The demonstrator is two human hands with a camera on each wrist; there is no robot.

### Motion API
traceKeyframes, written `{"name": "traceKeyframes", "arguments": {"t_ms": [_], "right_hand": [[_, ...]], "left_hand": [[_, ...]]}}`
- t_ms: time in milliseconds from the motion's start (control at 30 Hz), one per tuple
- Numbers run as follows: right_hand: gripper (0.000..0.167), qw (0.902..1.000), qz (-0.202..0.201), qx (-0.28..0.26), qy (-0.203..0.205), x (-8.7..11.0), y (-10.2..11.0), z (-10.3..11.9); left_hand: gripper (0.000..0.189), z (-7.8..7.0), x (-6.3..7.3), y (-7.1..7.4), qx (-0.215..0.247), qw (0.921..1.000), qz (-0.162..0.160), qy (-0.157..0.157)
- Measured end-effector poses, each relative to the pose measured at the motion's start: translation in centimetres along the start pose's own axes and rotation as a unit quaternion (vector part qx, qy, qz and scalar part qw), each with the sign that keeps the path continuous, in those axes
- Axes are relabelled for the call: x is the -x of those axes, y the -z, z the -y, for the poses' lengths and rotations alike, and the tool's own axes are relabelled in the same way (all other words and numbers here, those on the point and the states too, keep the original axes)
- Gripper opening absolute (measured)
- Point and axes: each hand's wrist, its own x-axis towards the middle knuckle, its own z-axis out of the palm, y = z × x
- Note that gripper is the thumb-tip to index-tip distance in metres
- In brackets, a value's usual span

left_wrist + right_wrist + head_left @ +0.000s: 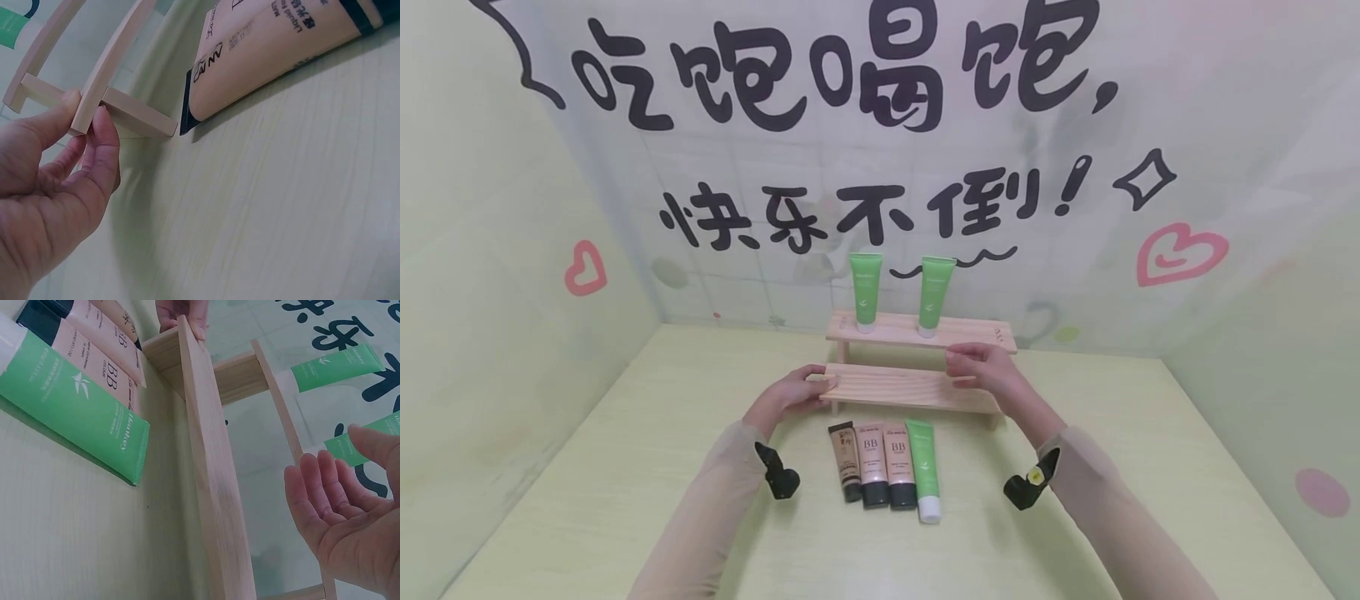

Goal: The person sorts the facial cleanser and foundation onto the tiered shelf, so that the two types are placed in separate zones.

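A two-step wooden rack [910, 385] stands at the back of the table. My left hand [797, 389] pinches the left end of its lower step, thumb on top and fingers beneath, as the left wrist view shows. My right hand [350, 519] hangs over the right part of the rack with fingers loosely bent and nothing in them. Two green tubes [866, 292] stand upright on the upper step, the right green tube [933, 296] close behind my right hand. The lower step holds nothing.
In front of the rack lie a brown tube [846, 458], two pink BB cream tubes [871, 462] and a third green tube [924, 467], side by side. A printed cloth wall [775, 292] rises right behind the rack.
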Motion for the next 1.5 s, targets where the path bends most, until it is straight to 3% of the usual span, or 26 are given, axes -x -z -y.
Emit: {"name": "traceKeyframes", "arguments": {"t_ms": [667, 967, 1233, 1500], "right_hand": [[0.042, 0.9959, 0.057, 0.066, -0.023, 2.2, -2.0, -4.1], [0.036, 0.9894, 0.105, 0.085, -0.053, 3.2, -2.5, -5.4], [0.043, 0.9876, 0.094, 0.095, -0.082, 3.9, -3.1, -6.7], [0.054, 0.987, 0.049, 0.107, -0.109, 4.3, -4.4, -6.8]], "left_hand": [[0.058, 0.5, -0.1, -0.1, 0.012, 0.9999, 0.009, -0.006], [0.057, 0.9, -0.2, 0.0, 0.035, 0.9992, 0.017, -0.008], [0.057, 1.0, -0.2, 0.0, 0.051, 0.9985, 0.019, -0.012], [0.058, 0.5, -0.1, 0.0, 0.051, 0.9984, 0.019, -0.012]]}}
